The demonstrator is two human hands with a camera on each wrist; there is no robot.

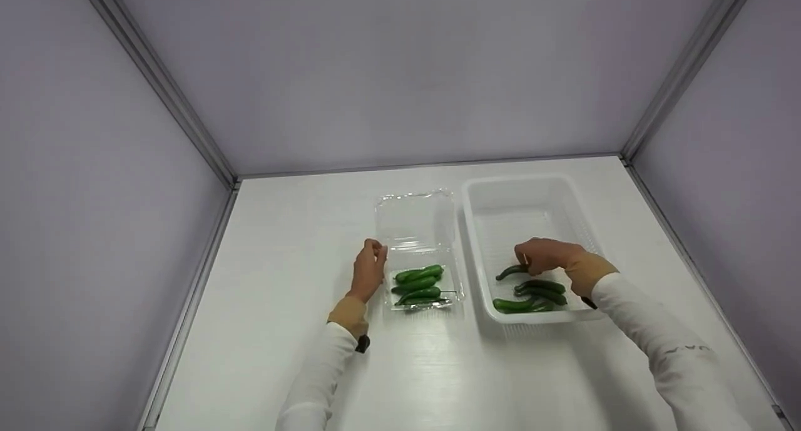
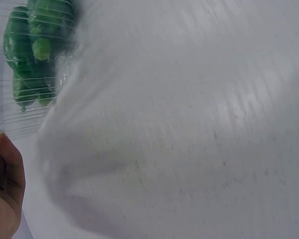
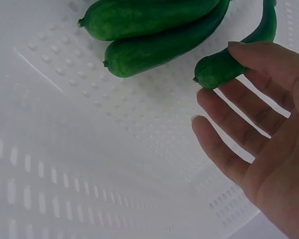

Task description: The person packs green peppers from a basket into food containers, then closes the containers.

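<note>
An open clear clamshell box [image 1: 416, 221] lies on the white table, its tray holding several green cucumbers [image 1: 418, 285]. My left hand [image 1: 370, 265] pinches the box's left edge near the hinge. In the left wrist view the fingertips [image 2: 5, 164] sit beside the ridged plastic [image 2: 20, 119], with the cucumbers [image 2: 35, 50] behind it. To the right stands a white perforated basket [image 1: 474, 249]. Inside it, my right hand [image 1: 544, 256] holds a small curved cucumber [image 1: 508, 272]. In the right wrist view the index finger [image 3: 259, 55] lies over this cucumber [image 3: 224, 67]; the thumb is hidden.
A few more cucumbers [image 1: 538, 293] lie at the basket's near end, two of them [image 3: 154, 30] showing in the right wrist view. Pale booth walls with metal corner posts [image 1: 188, 118] close off the table at the left, back and right.
</note>
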